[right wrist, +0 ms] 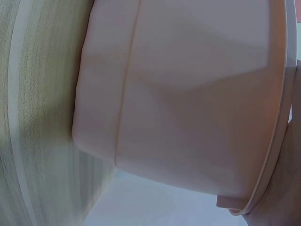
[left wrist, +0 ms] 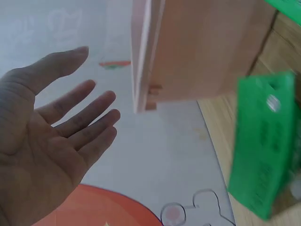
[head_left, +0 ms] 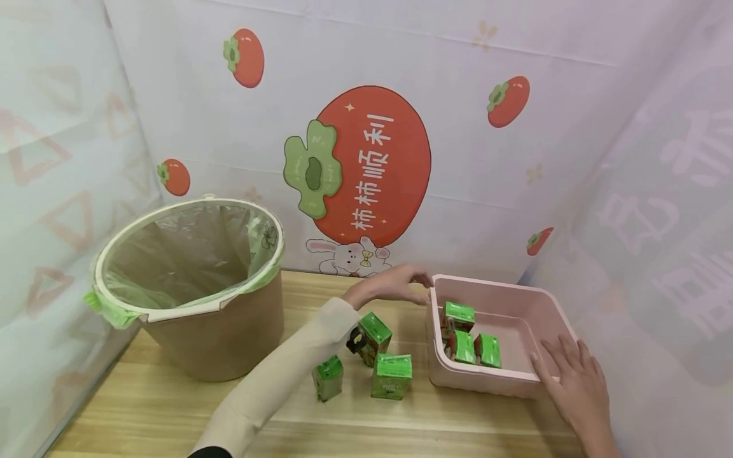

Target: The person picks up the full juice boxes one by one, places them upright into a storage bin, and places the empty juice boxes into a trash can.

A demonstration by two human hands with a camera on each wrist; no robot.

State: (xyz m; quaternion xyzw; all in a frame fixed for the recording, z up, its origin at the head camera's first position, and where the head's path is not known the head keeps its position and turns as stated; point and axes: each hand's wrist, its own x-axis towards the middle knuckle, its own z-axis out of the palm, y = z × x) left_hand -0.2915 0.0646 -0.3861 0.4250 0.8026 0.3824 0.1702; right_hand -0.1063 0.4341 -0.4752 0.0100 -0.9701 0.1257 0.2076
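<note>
A pink rectangular bin [head_left: 492, 381] stands on the table at the right with small green drink cartons [head_left: 489, 350] along its left side. My left hand [head_left: 395, 284] reaches to the bin's far left corner, its fingers loosely bent. The left wrist view shows that palm [left wrist: 51, 150] holding nothing, with a gap between it and the bin wall [left wrist: 197, 52]. Spread fingers of my right hand [head_left: 578, 381] lie at the bin's front right rim; the right wrist view shows mostly the bin's outer wall [right wrist: 188, 108]. Three more cartons [head_left: 392, 376] stand on the table under my left forearm.
A large brown bucket [head_left: 229, 343] lined with a clear green-edged bag stands at the left. The wooden table [head_left: 355, 432] backs onto a white printed cloth [head_left: 458, 159], with cloth walls at both sides. A small black device [head_left: 356, 340] sits at my left wrist.
</note>
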